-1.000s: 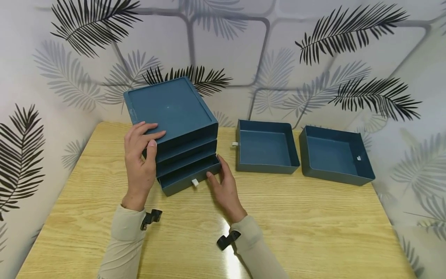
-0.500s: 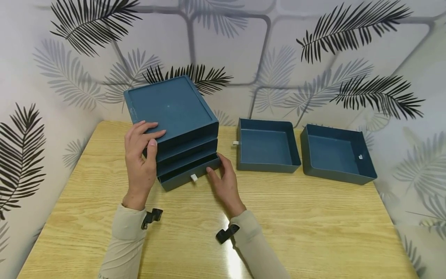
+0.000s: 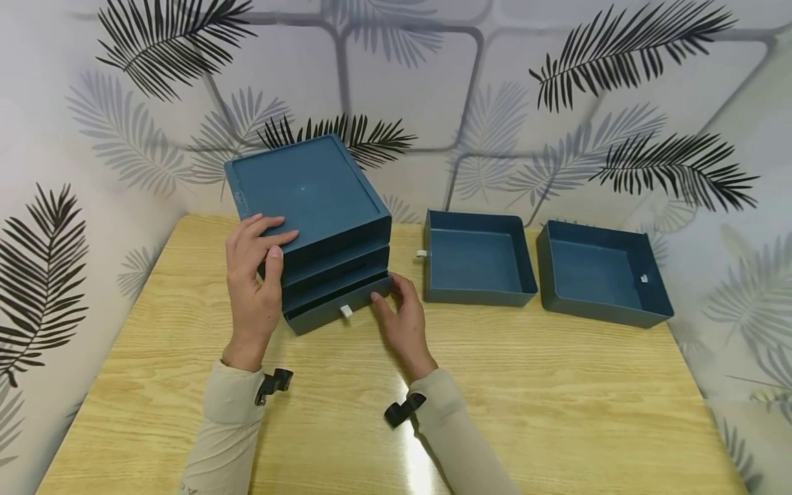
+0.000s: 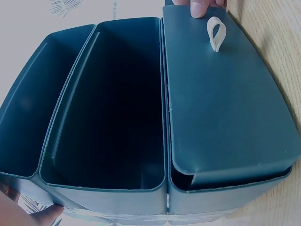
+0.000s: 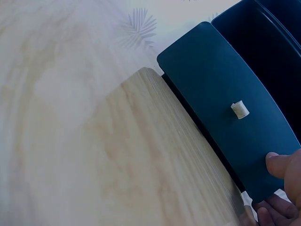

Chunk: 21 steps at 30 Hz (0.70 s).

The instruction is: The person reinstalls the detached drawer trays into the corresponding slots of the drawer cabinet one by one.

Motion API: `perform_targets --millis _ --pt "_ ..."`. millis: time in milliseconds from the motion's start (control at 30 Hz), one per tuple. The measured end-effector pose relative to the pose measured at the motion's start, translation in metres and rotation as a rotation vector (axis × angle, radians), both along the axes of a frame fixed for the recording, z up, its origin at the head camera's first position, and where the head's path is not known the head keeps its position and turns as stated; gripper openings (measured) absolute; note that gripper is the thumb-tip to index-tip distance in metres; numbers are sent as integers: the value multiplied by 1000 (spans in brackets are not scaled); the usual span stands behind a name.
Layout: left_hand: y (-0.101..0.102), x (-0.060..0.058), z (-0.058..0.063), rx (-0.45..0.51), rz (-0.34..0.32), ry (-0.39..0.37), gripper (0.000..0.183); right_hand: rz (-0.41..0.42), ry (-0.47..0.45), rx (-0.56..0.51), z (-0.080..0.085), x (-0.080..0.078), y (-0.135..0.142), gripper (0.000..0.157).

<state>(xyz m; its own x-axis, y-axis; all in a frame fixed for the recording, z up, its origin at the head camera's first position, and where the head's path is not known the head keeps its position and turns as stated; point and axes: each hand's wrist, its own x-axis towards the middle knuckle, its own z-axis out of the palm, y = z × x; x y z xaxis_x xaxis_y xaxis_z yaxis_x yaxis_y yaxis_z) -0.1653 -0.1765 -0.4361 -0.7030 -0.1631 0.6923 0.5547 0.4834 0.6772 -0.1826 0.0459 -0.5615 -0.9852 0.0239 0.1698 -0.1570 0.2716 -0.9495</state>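
Note:
A blue drawer cabinet (image 3: 306, 185) stands at the left back of the table, with two bare slots above a bottom drawer (image 3: 322, 311) that sticks out slightly. A small white pull tab (image 4: 216, 34) marks the drawer's front. My left hand (image 3: 255, 289) rests on the cabinet's top left edge, fingers spread over the top and thumb near the front edge. At the drawer's right front corner, my right hand (image 3: 403, 323) pinches it, thumb on the front face (image 5: 225, 108) and fingers along the side, partly hidden.
Two loose blue drawers lie on the wooden table (image 3: 526, 399) to the right: one drawer (image 3: 476, 261) with its tab facing left, the other drawer (image 3: 594, 271) farther right and slightly turned. A leaf-patterned wall (image 3: 421, 96) rises behind the table's back edge.
The bottom drawer has slid farther into the cabinet, with my right hand moving along at its corner. My left hand keeps its place on the cabinet.

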Motion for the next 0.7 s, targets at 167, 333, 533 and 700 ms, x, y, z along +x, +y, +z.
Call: perform_targets --millis 167,333,533,700 --pt "-1 0 0 -5 4 -6 31 -18 -6 8 -1 -3 -2 45" --pt "-2 0 0 -8 6 0 31 -39 -7 7 -1 -5 -4 42" --pt "-1 -1 1 -9 7 10 31 -69 9 57 -1 -8 -6 40" --pt "-1 0 1 -12 8 5 32 -87 12 81 -1 -8 -7 40"
